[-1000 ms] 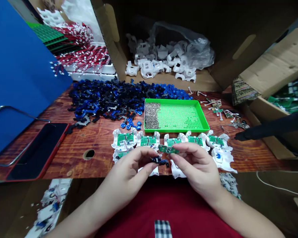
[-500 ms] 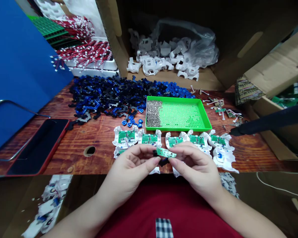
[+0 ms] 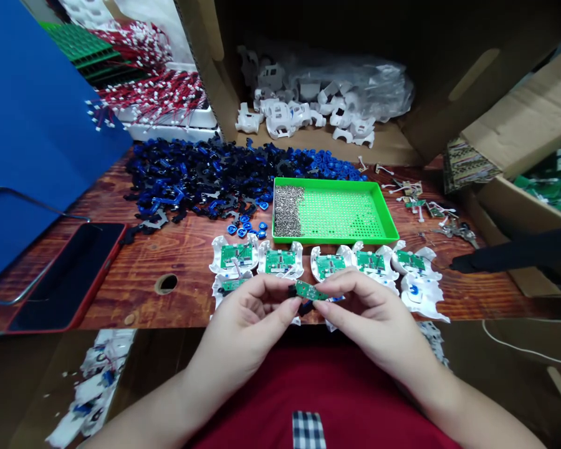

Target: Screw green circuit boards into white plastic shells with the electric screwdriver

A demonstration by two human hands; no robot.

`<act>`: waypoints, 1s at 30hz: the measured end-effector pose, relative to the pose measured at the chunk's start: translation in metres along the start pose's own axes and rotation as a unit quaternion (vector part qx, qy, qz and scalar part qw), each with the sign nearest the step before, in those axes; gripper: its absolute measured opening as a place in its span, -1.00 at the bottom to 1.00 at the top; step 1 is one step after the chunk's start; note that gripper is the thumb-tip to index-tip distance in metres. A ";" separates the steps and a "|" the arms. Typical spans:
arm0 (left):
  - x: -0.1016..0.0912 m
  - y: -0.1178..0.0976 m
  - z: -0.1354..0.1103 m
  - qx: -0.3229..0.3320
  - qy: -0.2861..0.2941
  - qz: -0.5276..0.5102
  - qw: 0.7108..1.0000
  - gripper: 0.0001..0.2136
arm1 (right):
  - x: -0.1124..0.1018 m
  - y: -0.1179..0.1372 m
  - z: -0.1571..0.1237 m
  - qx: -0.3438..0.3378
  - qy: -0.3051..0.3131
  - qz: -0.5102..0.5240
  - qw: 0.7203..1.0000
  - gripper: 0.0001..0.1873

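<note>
Loads of stuff on this bench, so going big to small. On the far left a blue panel (image 3: pixel 37 112) leans up. On the far side a cardboard box (image 3: pixel 416 134) lies open, with white plastic housings (image 3: pixel 303 118) spilling out of a bag.

The wooden table (image 3: pixel 135 262) has a heap of blue and black plastic bits (image 3: pixel 196 181) across the middle. Just right of that is a green tray (image 3: pixel 335 239) with screws (image 3: pixel 287 212) piled at its left end. A phone (image 3: pixel 68 277) in a red case lies face up, near left. A row of white shells (image 3: pixel 280 262) with green boards in them sits between the tray and me.

Down at the near edge, my left hand (image 3: pixel 243 324) and right hand (image 3: pixel 374 318) are both closed in a pinch, each taking one end of a small green circuit board (image 3: pixel 310 290). It's held just above the table edge, in front of that row. There's a black piece (image 3: pixel 305 307) tucked right under it, touching it. I can't tell which fingers carry that one.

My read on handling:
- The board looks feather-light, thin and stiff, so it won't flex much.
- The little parts on its face look easy to knock off.
- Best hold is by the bare edges at the short ends, with fingertips off the top.
- It's also small enough to flick out of a pinch if squeezed crooked.
</note>
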State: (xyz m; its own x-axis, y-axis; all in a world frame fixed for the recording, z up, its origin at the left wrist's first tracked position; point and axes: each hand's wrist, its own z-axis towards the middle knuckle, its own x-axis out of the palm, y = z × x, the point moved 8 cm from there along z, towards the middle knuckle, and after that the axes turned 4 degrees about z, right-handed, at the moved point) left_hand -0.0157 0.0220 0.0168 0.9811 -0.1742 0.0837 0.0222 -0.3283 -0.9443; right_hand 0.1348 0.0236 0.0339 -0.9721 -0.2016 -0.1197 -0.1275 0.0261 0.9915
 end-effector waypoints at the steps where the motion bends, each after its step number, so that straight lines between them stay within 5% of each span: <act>1: 0.000 0.000 0.000 0.001 -0.001 0.004 1.000 -0.90 | 0.000 0.001 0.000 -0.004 0.000 -0.008 1.000 -0.89; 13: 0.000 -0.005 0.000 0.035 -0.012 0.028 0.999 -0.88 | 0.000 0.007 -0.001 -0.046 -0.013 -0.078 0.996 -0.88; 21: 0.003 -0.006 0.001 -0.001 -0.041 -0.027 0.999 -0.89 | 0.003 0.023 -0.007 -0.156 -0.065 -0.108 0.980 -0.80; 30: 0.004 -0.005 0.001 0.015 -0.061 -0.055 0.997 -0.87 | 0.006 0.021 -0.009 -0.165 -0.065 -0.107 0.978 -0.76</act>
State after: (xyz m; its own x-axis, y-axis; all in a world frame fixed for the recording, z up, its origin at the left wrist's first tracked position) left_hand -0.0120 0.0236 0.0212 0.9886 -0.0235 0.1485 0.1339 -0.3104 -0.9411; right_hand 0.1284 0.0147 0.0544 -0.9496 -0.0407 -0.3109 -0.2817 -0.3250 0.9028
